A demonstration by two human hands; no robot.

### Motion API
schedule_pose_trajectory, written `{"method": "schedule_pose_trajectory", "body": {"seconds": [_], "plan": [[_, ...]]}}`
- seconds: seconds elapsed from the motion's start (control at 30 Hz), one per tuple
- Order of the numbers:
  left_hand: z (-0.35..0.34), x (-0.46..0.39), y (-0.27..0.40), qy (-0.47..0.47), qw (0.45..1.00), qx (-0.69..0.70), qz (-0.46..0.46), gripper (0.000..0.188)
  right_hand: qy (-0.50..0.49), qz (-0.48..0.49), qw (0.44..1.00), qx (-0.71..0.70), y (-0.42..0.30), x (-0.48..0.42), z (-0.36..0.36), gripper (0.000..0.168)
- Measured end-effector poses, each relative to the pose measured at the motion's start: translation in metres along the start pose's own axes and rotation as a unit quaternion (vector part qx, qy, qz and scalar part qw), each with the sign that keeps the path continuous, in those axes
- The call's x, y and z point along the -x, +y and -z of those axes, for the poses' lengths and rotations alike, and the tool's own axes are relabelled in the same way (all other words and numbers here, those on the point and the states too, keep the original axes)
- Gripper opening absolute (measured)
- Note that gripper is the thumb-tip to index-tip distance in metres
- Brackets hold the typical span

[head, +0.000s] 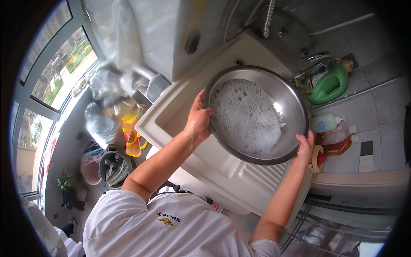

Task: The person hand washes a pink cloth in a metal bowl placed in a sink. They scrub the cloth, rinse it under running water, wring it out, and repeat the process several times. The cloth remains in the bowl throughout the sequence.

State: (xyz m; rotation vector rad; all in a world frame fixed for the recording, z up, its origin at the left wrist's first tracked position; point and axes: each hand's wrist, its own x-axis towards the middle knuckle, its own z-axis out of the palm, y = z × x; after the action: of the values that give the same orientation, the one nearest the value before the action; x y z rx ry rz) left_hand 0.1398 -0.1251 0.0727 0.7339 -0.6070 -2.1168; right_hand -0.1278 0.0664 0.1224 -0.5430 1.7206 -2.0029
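A round stainless steel basin [257, 114] is held over the white laundry sink [247, 175]. Foamy water [247, 115] lies inside it, gathered towards the left. My left hand [199, 120] grips the basin's left rim, thumb on the upper side. On the lower right rim sits my right hand [304, 150], thumb over the edge and the other fingers partly hidden. Below the basin, the sink's ribbed washboard [265, 175] shows. Much of the sink's bowl is covered by the basin.
A green plastic jug [330, 84], a pump bottle [327, 123] and a bottle of amber liquid [338, 146] line the right ledge. Near my right hand is a yellowish ring-shaped item [318, 159]. A metal shower hose [269, 19] hangs behind the sink. Left stands a bin [116, 167].
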Motion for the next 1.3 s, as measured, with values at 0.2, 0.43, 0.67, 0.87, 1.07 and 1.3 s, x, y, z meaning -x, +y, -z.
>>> {"method": "schedule_pose_trajectory", "body": {"seconds": [0.2,0.43,0.67,0.87,1.07,1.3], "plan": [[-0.024,0.011,0.013,-0.027,0.998,-0.038,-0.051,0.086,-0.004,-0.036,0.996,-0.079,0.028,-0.001,0.015,0.037],[-0.04,0.037,0.042,-0.081,0.959,-0.192,-0.189,0.085,-0.013,-0.125,0.98,-0.152,0.064,-0.003,-0.004,0.03],[-0.056,0.049,0.066,-0.141,0.912,-0.296,-0.246,0.08,-0.093,-0.207,0.948,-0.225,0.112,0.006,-0.015,0.024],[-0.074,0.053,0.082,-0.113,0.893,-0.361,-0.245,0.073,-0.155,-0.219,0.951,-0.153,0.15,0.022,-0.023,0.011],[-0.091,0.05,0.089,-0.062,0.872,-0.426,-0.233,0.073,-0.2,-0.306,0.925,-0.104,0.143,0.032,-0.039,0.01],[-0.114,0.054,0.092,-0.03,0.819,-0.537,-0.199,0.069,-0.288,-0.357,0.883,-0.101,0.133,0.029,-0.042,0.01]]}}
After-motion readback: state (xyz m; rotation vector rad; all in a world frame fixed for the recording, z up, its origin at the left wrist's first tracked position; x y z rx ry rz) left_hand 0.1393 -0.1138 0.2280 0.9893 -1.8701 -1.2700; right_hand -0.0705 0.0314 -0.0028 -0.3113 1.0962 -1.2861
